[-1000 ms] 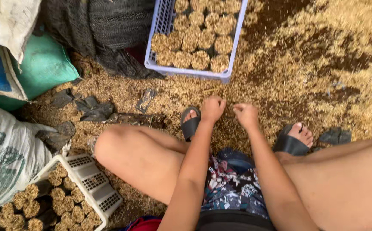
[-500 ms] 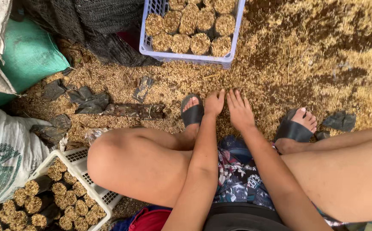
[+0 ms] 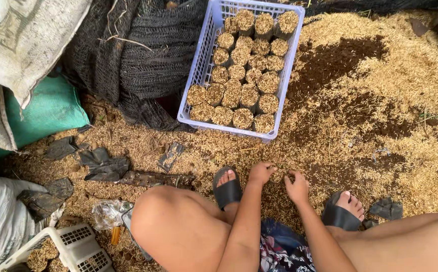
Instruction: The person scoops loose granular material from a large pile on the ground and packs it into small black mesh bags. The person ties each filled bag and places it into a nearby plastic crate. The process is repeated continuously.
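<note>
Below, item by item, what lies in front of you. Your left hand point(image 3: 262, 173): knuckles up, fingers curled together and pressed down into the loose husk litter point(image 3: 430, 75) on the ground between your feet; whether anything is pinched inside the curl cannot be told. Your right hand point(image 3: 297, 187): just beside the left, apart from it, fingers likewise bent and drawn together, tips touching the same husk. Feet: left foot in a black slide sandal point(image 3: 227, 191) just left of the left hand; right foot in a matching sandal point(image 3: 341, 214) to the right of the right hand. Lavender plastic crate point(image 3: 199, 70): ahead of both hands, near but not touching, packed with rows of upright husk-filled tubes point(image 3: 242, 118). Dark soil patch point(image 3: 340, 58): right of the crate, spread over the husk. Black netting point(image 3: 143, 55): heaped left of the crate. Green sack point(image 3: 45, 108) and pale woven sack point(image 3: 22, 40): far left. White crate point(image 3: 80, 247): lower left, beside your left knee. Scraps of dark plastic point(image 3: 103, 166): scattered left of the left sandal.
</note>
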